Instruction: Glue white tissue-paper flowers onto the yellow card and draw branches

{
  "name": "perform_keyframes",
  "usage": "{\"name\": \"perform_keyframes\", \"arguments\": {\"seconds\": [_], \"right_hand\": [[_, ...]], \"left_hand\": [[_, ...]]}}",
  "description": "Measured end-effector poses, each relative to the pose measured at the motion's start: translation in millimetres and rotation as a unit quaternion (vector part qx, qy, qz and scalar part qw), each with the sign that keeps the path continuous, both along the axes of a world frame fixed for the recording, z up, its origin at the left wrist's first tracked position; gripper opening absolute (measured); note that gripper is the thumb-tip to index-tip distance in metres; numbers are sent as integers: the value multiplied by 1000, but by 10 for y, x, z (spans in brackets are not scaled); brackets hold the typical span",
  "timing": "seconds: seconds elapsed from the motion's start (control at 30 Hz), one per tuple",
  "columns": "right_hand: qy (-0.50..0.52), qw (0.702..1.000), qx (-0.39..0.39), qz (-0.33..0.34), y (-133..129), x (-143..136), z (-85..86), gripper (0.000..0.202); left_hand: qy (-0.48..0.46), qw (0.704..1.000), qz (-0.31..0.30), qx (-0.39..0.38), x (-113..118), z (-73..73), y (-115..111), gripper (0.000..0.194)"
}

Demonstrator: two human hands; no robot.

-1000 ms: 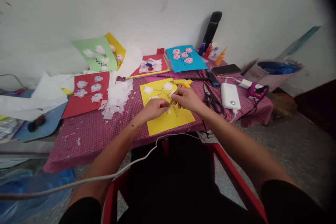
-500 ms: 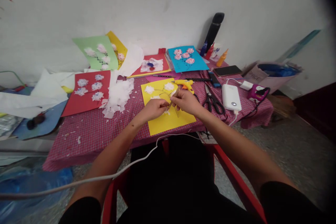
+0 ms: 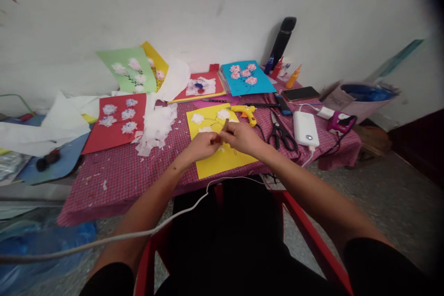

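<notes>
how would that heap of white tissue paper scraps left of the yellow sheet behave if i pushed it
The heap of white tissue paper scraps looks thin and loose, so it would likely scatter rather than slide as one. Probably very light: stray bits already dot the checked red tablecloth. Likely floppy and easily crumpled.

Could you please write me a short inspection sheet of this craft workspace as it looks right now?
Surface: low table under a red checked cloth.
Job's things: yellow card with white tissue flowers; thin brown stick held above it.
Clutter: tissue scraps, red card, blue card, scissors, glue gun.
Hands: left hand and right hand meet at the stick, fingers closed.
Cables: white cable across the lap; power bank plugged in.
Surroundings: white wall, red chair.
</notes>
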State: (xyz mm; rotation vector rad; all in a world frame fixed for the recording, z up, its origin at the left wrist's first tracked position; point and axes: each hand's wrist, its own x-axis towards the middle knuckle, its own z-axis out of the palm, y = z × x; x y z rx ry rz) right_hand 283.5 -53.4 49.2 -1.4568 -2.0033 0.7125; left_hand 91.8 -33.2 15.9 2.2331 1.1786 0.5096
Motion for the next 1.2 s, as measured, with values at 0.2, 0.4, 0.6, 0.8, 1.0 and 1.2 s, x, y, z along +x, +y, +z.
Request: {"name": "perform_keyframes", "arguments": {"seconds": [0.2, 0.4, 0.6, 0.8, 1.0, 1.2], "right_hand": [[42, 999, -1, -2, -20, 30, -2, 20], [63, 998, -1, -1, -39, 43, 42, 19], [69, 998, 1, -5, -38, 41, 87, 19], [125, 991, 36, -22, -91, 132, 148, 23], [226, 970, 79, -50, -219, 197, 106, 31], [384, 909, 90, -132, -392, 43, -300, 26]], "left_hand": [[-21, 1000, -11, -9, 2, -8, -11, 17], [-21, 1000, -14, -12, -10, -10, -16, 14], [-30, 999, -23, -7, -12, -53, 16, 13], [-70, 997, 13, 2, -95, -25, -128, 23], [-123, 990, 66, 15, -195, -34, -332, 21], [-132, 988, 79, 29, -233, -116, -277, 26]]}}
